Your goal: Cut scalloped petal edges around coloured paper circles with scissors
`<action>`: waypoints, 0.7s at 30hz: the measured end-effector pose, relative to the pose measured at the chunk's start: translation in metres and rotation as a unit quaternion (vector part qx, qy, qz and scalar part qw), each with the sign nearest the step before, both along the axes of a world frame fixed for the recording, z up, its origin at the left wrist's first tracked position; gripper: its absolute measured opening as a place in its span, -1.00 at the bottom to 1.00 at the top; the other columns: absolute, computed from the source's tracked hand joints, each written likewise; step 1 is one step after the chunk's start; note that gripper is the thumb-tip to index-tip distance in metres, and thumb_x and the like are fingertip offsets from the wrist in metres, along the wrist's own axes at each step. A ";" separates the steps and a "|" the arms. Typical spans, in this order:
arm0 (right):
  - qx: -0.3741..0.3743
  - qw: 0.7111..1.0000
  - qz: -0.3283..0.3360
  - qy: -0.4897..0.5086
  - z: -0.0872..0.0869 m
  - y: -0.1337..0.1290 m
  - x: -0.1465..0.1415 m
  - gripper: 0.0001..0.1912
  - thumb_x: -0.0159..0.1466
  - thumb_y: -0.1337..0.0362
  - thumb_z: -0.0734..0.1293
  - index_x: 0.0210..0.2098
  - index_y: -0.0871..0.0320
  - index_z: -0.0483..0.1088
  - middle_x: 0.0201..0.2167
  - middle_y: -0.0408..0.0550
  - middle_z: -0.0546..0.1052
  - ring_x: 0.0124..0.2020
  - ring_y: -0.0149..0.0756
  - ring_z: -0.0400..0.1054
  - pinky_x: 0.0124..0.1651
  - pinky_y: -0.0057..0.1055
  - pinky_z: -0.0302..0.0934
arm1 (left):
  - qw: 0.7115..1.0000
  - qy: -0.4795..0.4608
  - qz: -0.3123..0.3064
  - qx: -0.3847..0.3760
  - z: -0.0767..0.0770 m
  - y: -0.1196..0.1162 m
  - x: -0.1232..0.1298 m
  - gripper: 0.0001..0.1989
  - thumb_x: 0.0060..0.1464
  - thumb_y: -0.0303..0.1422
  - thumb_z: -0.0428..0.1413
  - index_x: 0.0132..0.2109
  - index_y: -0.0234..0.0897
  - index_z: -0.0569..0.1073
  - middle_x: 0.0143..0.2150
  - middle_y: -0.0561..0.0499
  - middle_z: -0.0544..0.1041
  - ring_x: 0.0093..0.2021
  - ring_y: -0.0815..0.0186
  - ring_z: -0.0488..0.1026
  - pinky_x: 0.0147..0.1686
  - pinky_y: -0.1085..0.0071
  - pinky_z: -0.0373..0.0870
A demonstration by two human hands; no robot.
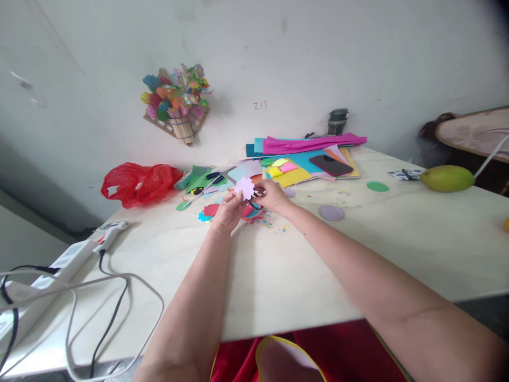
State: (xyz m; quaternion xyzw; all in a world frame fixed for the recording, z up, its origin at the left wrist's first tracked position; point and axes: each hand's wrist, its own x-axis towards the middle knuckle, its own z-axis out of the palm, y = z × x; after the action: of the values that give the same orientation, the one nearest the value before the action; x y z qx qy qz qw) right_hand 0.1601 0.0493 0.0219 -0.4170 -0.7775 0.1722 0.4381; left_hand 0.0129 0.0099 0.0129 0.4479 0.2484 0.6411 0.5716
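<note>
My left hand point(228, 211) pinches a lilac paper flower point(244, 188) with a scalloped edge, held above the table. My right hand point(272, 195) is closed around scissors, whose black handle loop point(257, 206) shows below the fingers; the flower hides part of them. Beneath the hands lie cut paper shapes, among them a red one point(210, 210), with tiny coloured scraps point(270, 225) scattered close by. A lilac paper circle point(331, 213) rests to the right, and a green one point(183, 206) to the left.
Coloured sheets point(300, 178) and a dark phone point(331, 165) lie at the back. A red plastic bag point(139, 183) sits back left. Cables point(119, 276) and a power strip point(73, 254) occupy the left edge. At right are a green circle point(377, 186) and a yellow-green rounded object point(447, 179).
</note>
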 end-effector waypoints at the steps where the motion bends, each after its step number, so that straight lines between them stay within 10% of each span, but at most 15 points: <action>1: 0.000 1.000 0.008 -0.006 0.000 -0.001 0.000 -0.69 -0.01 0.39 0.38 -0.22 0.21 0.48 -0.34 -0.08 0.52 -0.35 -0.37 0.37 -0.28 -0.49 0.20 | 1.000 -0.001 -0.001 -0.001 0.000 0.000 0.000 -0.85 -0.15 -0.37 0.29 -0.44 -0.27 0.45 -0.19 -0.03 0.57 0.03 0.21 0.43 0.05 0.30 0.31; 12: -0.067 0.994 -0.053 -0.072 0.010 -0.011 0.005 -0.69 0.08 0.26 0.37 -0.16 0.10 0.49 -0.39 -0.10 0.57 -0.32 -0.24 0.44 -0.30 -0.43 0.21 | 1.000 -0.016 0.000 -0.022 -0.002 0.002 -0.002 -0.83 -0.19 -0.38 0.31 -0.47 -0.29 0.45 -0.32 0.01 0.58 -0.23 0.31 0.50 -0.04 0.28 0.37; 21: -0.224 0.955 0.089 0.171 0.003 0.002 0.012 -0.74 0.12 0.41 0.33 -0.17 0.22 0.46 -0.55 -0.13 0.52 -0.54 -0.41 0.38 -0.43 -0.49 0.27 | 0.998 0.039 0.008 -0.053 -0.005 0.002 -0.002 -0.72 -0.30 -0.34 0.36 -0.52 -0.31 0.39 -0.47 0.04 0.53 -0.39 0.34 0.50 -0.25 0.34 0.46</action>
State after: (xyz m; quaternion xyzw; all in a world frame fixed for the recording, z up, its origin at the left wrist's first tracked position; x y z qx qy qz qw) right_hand 0.1720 0.0515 0.0251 -0.3980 -0.6664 0.4487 0.4430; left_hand 0.0113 0.0120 0.0075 0.4399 0.3079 0.6136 0.5790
